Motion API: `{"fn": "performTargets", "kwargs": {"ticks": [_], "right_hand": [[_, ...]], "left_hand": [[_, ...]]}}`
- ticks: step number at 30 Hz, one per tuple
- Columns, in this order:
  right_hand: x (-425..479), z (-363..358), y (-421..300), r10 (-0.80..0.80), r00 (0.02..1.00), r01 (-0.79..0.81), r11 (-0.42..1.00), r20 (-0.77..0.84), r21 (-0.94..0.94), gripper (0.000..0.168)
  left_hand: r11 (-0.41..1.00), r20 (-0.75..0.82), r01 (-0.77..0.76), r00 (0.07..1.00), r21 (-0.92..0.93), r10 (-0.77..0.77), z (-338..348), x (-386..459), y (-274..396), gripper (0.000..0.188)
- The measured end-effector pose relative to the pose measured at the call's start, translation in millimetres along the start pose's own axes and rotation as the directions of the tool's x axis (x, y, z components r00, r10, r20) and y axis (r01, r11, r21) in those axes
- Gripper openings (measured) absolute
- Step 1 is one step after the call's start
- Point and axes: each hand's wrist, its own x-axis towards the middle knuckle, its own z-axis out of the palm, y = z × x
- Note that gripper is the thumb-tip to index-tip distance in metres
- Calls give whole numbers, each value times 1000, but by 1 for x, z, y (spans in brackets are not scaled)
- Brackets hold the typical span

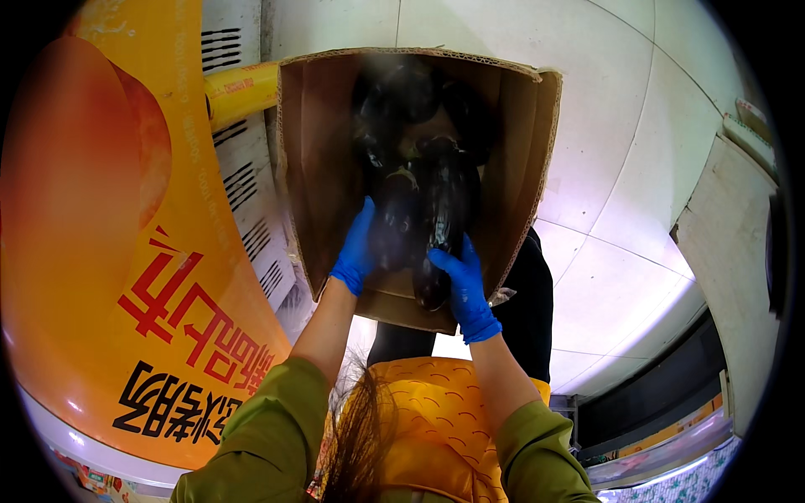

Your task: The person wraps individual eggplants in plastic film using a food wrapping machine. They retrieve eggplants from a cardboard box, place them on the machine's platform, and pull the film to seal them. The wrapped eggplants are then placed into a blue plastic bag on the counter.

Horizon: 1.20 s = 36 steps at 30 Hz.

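A cardboard box (321,126) stands before me with its top open, and several dark, glossy eggplants (402,94) lie inside. My left hand (357,248), in a blue glove, is against the side of an eggplant (395,220) with a green cap. My right hand (464,283), also gloved in blue, has its thumb on the lower end of a long eggplant (443,201) beside it. The two eggplants lie between my hands near the box's front wall. Both sets of fingers are partly hidden, so the left hand's grip is unclear.
On the left stands a large orange printed display (207,251), with a yellow tube-like object (242,93) behind it and white slotted panels (236,182) next to the box. Pale floor tiles (604,188) extend right. A dark low opening (654,377) is at the lower right.
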Motion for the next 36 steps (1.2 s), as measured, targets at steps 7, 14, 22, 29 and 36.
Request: {"fn": "performTargets", "kwargs": {"ticks": [7,14,22,29,36], "right_hand": [[1,-1,-3,-2,999,1,1000,45,19,54],[5,-6,3,-46,992,53,997,120,-54,65],[-2,1,-4,-77,980,96,991,184,-96,66],[-4,4,-7,4,994,-5,1000,108,10,61],[14,-16,27,-15,998,9,995,53,104,47]], "left_hand": [[988,23,-125,992,90,124,-1,-7,-8,52],[989,39,-55,997,-136,61,8,-8,-1,50],[905,90,-284,959,316,270,11,-6,0,52],[804,19,-329,929,496,369,25,-6,-3,57],[724,100,-341,930,599,355,23,-11,-3,42]]}}
